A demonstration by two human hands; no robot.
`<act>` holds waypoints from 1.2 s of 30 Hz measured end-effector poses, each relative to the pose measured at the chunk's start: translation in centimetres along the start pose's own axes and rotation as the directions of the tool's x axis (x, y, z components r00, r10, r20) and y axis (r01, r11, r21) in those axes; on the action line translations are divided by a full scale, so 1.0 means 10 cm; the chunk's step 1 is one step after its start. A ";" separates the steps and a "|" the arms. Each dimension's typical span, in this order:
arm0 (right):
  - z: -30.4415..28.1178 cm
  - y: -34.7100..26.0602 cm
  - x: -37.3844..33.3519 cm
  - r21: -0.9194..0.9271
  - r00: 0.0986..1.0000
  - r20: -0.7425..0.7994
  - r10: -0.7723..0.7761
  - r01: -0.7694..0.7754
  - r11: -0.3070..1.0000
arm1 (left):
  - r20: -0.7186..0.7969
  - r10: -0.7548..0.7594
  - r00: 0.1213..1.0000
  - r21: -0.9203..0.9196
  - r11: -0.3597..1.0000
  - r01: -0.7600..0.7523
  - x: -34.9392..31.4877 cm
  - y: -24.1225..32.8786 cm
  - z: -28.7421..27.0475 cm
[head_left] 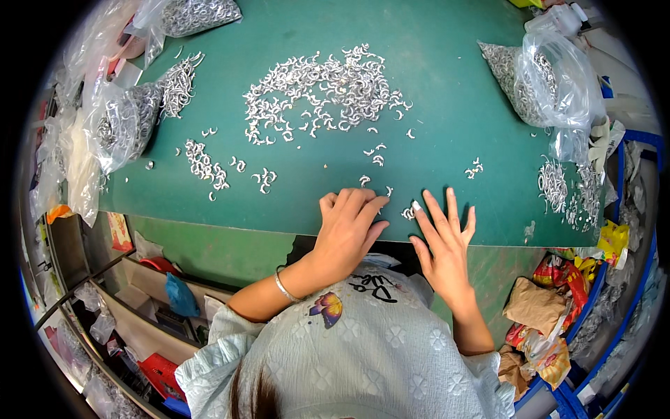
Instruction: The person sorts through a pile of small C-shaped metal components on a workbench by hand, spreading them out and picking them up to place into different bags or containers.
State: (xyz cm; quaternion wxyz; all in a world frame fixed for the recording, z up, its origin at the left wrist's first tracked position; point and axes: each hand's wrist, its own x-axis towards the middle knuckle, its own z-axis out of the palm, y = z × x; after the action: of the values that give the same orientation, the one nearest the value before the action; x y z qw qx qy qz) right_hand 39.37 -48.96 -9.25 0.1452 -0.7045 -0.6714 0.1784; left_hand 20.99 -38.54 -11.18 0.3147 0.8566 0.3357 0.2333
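Note:
Small silver crescent-shaped metal pieces lie in a large loose pile [324,94] at the middle of the green tabletop [447,91]. At the near edge, my left hand [347,227] rests on the table with its fingers curled together; whatever is under or in them is hidden. Two loose crescent pieces [364,180] lie just beyond its knuckles. My right hand [444,248] lies with fingers spread beside a small cluster of crescent pieces [409,213], its index fingertip close to them. Smaller groups of pieces [206,167] sit to the left, and one more [474,168] to the right.
Clear plastic bags of metal pieces stand at the left [129,122], far left [199,15] and right [520,77]. Further heaps lie at the left edge [180,84] and right edge [553,185]. Below the table are a drawer [167,297] and crumpled packaging [541,304].

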 end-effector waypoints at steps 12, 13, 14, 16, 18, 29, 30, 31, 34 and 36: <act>0.15 -0.07 0.01 0.089 0.986 -0.161 0.045 -0.031 0.996 | -0.006 0.019 1.000 -0.011 1.000 -0.019 -0.02 0.03 0.05; 0.17 -0.05 0.02 0.111 0.979 -0.200 0.047 -0.025 0.994 | -0.009 0.025 1.000 -0.005 1.000 -0.025 -0.02 0.03 0.06; 0.18 -0.03 0.03 0.133 0.969 -0.240 0.052 -0.020 0.991 | -0.022 0.018 1.000 0.001 1.000 -0.018 -0.02 0.03 0.05; 0.20 -0.03 0.07 0.136 0.945 -0.322 0.062 -0.018 0.991 | -0.048 0.003 0.999 0.013 1.000 -0.002 -0.03 0.01 0.03; 0.22 -0.01 0.09 0.103 0.928 -0.371 0.032 0.007 0.995 | -0.052 -0.016 0.999 0.013 1.000 0.016 -0.05 0.00 0.02; 0.24 -0.07 0.24 0.173 0.920 -0.388 -0.061 0.138 0.975 | -0.148 -0.044 0.988 0.037 0.998 0.050 -0.06 -0.04 0.01; 0.26 -0.05 0.21 0.210 0.911 -0.413 -0.010 0.106 0.972 | -0.157 -0.030 0.987 0.023 0.999 0.034 -0.09 -0.04 0.03; 0.26 -0.04 0.19 0.247 0.899 -0.436 0.041 0.075 0.966 | -0.166 -0.015 0.986 0.009 1.000 0.017 -0.11 -0.04 0.04; 0.24 -0.08 0.18 0.177 0.933 -0.359 -0.012 0.080 0.981 | -0.062 0.085 0.994 -0.058 0.994 -0.088 -0.13 0.06 0.08; 0.19 -0.10 0.20 0.241 0.948 -0.315 -0.042 0.123 0.963 | -0.025 0.133 0.991 0.014 0.991 -0.133 -0.14 0.05 0.12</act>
State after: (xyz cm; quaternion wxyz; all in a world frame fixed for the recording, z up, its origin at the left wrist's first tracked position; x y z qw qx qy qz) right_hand 37.71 -46.94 -10.68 0.3455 -0.6698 -0.6408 0.1464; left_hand 20.95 -40.30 -11.94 0.2890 0.8760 0.2831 0.2627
